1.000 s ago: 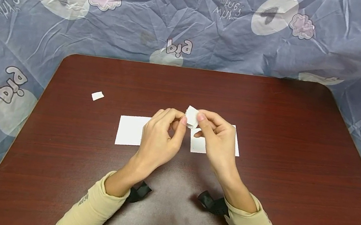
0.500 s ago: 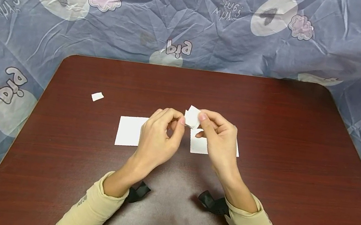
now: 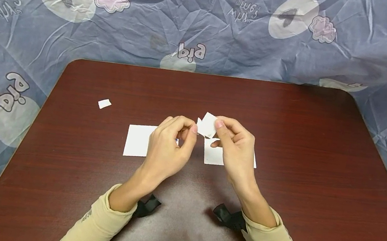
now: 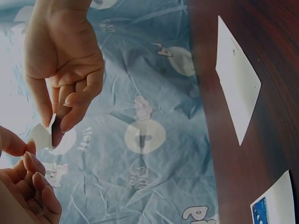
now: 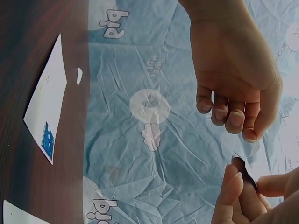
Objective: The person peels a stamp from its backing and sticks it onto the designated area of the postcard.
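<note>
My left hand (image 3: 170, 146) and right hand (image 3: 237, 151) meet above the table, thumbs and index fingers pinching two small layers that look like a sticker and its thin white backing (image 3: 199, 123). The right hand grips the square sticker (image 3: 209, 125), white toward the head camera. In the right wrist view, the face of this sticker (image 5: 244, 171) looks dark. Between the fingertips in the left wrist view, the pale backing (image 4: 41, 136) spans both hands. Under the left hand lies a white card (image 3: 138, 141), partly covered; another white card (image 3: 214, 154) lies under the right hand.
A small white paper scrap (image 3: 104, 103) lies at the table's far left. The left card bears a blue printed patch (image 5: 47, 140). The brown table (image 3: 306, 156) ends at a hanging blue sheet (image 3: 210, 21). Black straps (image 3: 149, 207) hang by the cuffs.
The sticker in my right hand has shifted slightly right and up, parting further from the backing. My left hand has drifted a little left; the cards and scrap stay put.
</note>
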{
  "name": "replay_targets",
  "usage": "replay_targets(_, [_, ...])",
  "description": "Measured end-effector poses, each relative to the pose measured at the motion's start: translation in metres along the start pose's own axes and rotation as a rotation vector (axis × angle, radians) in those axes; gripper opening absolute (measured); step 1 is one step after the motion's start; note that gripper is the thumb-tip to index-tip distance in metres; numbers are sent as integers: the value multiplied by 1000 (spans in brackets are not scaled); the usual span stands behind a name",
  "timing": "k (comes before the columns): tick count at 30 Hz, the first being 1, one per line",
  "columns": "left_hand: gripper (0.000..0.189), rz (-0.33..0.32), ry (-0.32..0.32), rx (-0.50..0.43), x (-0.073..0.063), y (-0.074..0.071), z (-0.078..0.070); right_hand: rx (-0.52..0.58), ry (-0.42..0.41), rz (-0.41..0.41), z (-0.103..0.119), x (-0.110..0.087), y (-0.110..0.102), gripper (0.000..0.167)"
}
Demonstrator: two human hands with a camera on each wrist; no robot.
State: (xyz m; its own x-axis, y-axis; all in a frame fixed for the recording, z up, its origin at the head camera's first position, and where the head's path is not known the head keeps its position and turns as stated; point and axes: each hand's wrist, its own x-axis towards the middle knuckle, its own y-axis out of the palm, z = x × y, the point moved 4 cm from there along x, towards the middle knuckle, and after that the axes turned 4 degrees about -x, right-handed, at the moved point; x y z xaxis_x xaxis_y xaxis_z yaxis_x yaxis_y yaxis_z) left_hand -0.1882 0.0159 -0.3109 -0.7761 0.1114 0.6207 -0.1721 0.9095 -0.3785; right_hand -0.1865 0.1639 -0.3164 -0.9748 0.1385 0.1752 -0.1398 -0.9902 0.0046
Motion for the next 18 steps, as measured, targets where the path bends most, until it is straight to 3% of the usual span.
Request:
replay_targets(10, [14, -3, -12, 0, 0, -3, -3, -11, -11, -10, -3, 3, -2, 18])
replay_targets(18, [13, 2, -16, -11, 3, -6, 1, -42, -40, -67, -7, 8, -7, 17])
